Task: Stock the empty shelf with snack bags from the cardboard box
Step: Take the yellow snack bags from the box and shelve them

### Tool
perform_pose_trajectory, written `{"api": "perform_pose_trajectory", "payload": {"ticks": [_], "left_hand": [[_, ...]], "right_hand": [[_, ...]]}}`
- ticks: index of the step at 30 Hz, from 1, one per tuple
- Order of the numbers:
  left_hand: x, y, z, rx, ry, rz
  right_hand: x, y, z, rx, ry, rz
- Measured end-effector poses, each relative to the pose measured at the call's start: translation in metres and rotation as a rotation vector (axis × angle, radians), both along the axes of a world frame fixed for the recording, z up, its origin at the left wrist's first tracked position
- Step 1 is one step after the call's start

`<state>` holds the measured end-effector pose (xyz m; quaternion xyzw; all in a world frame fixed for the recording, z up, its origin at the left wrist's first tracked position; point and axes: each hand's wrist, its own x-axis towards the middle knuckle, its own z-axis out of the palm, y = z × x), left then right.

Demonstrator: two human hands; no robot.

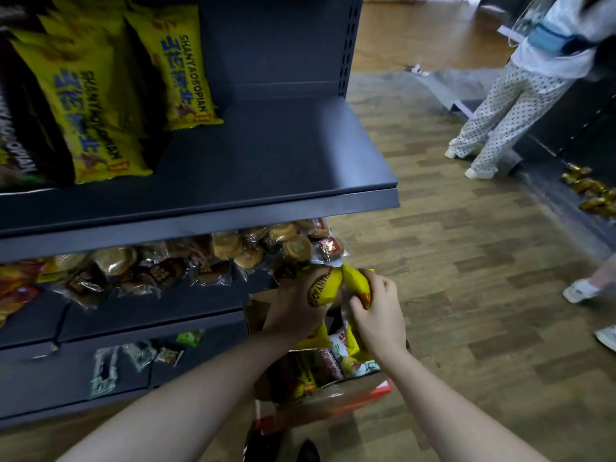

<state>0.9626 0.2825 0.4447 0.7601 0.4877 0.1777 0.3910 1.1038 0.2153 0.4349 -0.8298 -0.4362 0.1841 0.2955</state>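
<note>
Above the open brown cardboard box (320, 391) on the wooden plank floor (466, 261), both hands hold yellow snack bags. The left hand (293, 308) curls its fingers round one crumpled yellow plastic bag with dark lettering (325, 288), and the right hand (380, 315) grips a second yellow bag (355, 281) just beside it, thumb and fingers closed on its folded end. The two bags touch at their tops. More yellow and white packets (336, 358) lie inside the box, which stands at the foot of the shelving, against its right end.

On the dark grey metal shelf (283, 161) at upper left, tall yellow snack bags with blue characters (90, 108) stand along the left part, leaning back; the right part of that shelf is bare up to its right edge. The shelf below carries clear-wrapped round brown pastries (233, 251), spread along its front edge. A lower shelf holds a few small green and white packets (133, 358).

A person in white dotted trousers (493, 118) stands at the far right beside another dark rack.
</note>
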Motion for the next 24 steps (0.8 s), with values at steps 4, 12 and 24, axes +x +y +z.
{"api": "perform_pose_trajectory", "payload": {"ticks": [4,12,24], "left_hand": [[-0.005,-0.012,0.025,0.162,-0.019,-0.074],[-0.007,-0.025,0.069,0.522,-0.260,-0.051],[-0.004,0.043,0.150,0.664,-0.486,0.418]], "right_hand": [[-0.006,-0.015,0.018,0.246,0.051,-0.071],[-0.008,-0.019,0.081,0.679,0.072,-0.037],[-0.032,0.085,0.197,0.896,0.099,0.115]]}}
